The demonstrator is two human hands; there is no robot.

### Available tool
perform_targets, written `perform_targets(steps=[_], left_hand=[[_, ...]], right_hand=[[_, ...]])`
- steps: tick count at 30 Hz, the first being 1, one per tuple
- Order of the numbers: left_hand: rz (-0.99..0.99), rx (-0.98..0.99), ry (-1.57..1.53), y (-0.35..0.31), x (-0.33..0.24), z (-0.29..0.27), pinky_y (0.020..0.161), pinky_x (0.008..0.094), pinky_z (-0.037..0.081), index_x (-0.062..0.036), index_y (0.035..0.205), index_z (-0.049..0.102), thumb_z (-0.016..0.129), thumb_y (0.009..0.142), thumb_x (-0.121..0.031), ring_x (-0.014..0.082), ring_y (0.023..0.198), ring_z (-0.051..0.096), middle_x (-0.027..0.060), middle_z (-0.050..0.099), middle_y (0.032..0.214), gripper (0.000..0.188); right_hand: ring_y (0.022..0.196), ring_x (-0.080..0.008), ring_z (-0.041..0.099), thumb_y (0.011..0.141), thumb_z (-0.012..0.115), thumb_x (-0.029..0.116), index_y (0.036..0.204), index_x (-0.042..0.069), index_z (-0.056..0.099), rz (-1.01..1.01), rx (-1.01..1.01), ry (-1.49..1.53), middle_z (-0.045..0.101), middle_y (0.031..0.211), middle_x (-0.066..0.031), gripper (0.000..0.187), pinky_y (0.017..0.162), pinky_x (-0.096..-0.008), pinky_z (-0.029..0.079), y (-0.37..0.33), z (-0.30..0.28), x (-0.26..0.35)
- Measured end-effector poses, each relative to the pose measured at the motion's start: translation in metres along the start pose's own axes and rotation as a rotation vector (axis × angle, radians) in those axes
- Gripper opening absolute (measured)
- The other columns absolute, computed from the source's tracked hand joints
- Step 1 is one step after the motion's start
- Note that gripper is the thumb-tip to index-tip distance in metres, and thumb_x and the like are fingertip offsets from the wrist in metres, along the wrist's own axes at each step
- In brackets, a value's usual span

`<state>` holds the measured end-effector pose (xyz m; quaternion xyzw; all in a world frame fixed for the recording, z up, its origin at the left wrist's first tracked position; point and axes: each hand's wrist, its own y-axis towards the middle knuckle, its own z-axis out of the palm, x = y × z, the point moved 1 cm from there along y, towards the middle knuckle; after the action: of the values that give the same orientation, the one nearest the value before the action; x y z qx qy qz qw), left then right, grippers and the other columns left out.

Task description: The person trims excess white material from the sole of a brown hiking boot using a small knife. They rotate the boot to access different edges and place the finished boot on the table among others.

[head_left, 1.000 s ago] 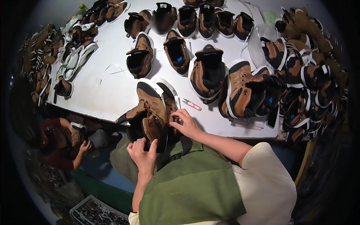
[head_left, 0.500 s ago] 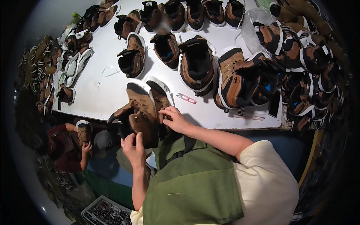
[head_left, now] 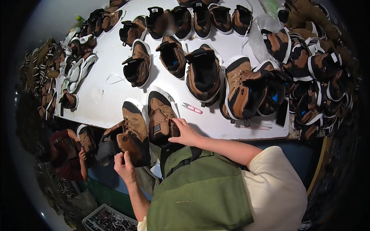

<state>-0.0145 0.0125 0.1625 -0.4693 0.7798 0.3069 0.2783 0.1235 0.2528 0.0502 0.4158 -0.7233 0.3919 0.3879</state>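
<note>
Two brown and black lace-up hiking shoes with white-edged soles are side by side at the table's near edge. At the collar of the left shoe (head_left: 135,125), my left hand (head_left: 125,166) pinches with thumb and fingertips. My right hand (head_left: 188,133) grips the right shoe (head_left: 158,114) by its right side, thumb toward the opening and fingers along the upper. This shoe's tongue, with a dark label, faces up. A pair of pink-handled thread snips (head_left: 194,109) lies on the table just beyond my right hand.
Similar shoes (head_left: 203,73) stand in rows across the white table (head_left: 98,90). More are heaped (head_left: 316,69) at the right, near a clear plastic bag (head_left: 255,34). A dark phone (head_left: 281,113) lies by the right edge. At left, another person (head_left: 63,154) holds a shoe. Below is a crate (head_left: 106,219).
The two shoes have come apart, the left one moving left and down with my left hand. My right hand has shifted slightly downward on the right shoe, whose tongue now shows.
</note>
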Motion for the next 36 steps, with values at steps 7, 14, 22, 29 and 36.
perform_targets(steps=[7,14,22,29,36], left_hand=[[0.246,-0.023,0.199,0.024,0.029,-0.002,0.082,0.0362,0.043,-0.0007,0.082,0.055,0.065,0.090,-0.010,0.0205,0.069,0.050,0.0055,0.051,0.074,0.015],[0.398,-0.006,0.289,0.037,0.066,0.052,0.098,0.0514,0.039,-0.0033,0.083,0.058,0.069,0.084,-0.011,0.0293,0.074,0.055,0.0096,0.056,0.077,0.014],[0.467,0.034,0.290,0.034,0.071,0.093,0.102,0.0514,0.037,-0.0029,0.086,0.058,0.073,0.079,-0.013,0.0276,0.076,0.055,0.0083,0.057,0.079,0.019],[0.364,0.091,0.465,0.038,0.059,0.087,0.105,0.0549,0.032,-0.0017,0.092,0.062,0.074,0.077,-0.027,0.0290,0.081,0.059,0.0096,0.061,0.083,0.032],[0.160,0.181,0.512,0.059,0.048,0.096,0.102,0.0531,0.035,-0.0018,0.088,0.066,0.077,0.072,-0.035,0.0338,0.081,0.061,0.0155,0.063,0.074,0.039]], right_hand=[[0.131,-0.0420,0.039,0.076,0.071,0.051,0.150,0.002,0.012,0.169,0.085,-0.186,0.025,0.149,-0.0233,0.106,0.104,-0.0483,0.039,0.017,0.012,0.009],[0.128,-0.0398,0.041,0.077,0.072,0.046,0.147,0.000,0.018,0.179,0.017,-0.114,0.033,0.142,-0.0212,0.100,0.105,-0.0453,0.038,0.014,0.004,0.010],[0.120,-0.0407,0.048,0.075,0.075,0.031,0.140,-0.003,0.028,0.004,-0.146,-0.166,0.037,0.134,-0.0214,0.087,0.098,-0.0459,0.045,0.015,0.009,0.009],[0.108,-0.0354,0.055,0.075,0.076,0.017,0.139,-0.003,0.036,-0.098,-0.326,-0.151,0.042,0.128,-0.0194,0.078,0.087,-0.0395,0.048,0.013,0.008,0.011],[0.088,-0.0247,0.059,0.074,0.078,0.014,0.136,-0.002,0.042,-0.151,-0.320,-0.157,0.043,0.126,-0.0152,0.074,0.069,-0.0330,0.053,0.014,-0.001,0.012]])
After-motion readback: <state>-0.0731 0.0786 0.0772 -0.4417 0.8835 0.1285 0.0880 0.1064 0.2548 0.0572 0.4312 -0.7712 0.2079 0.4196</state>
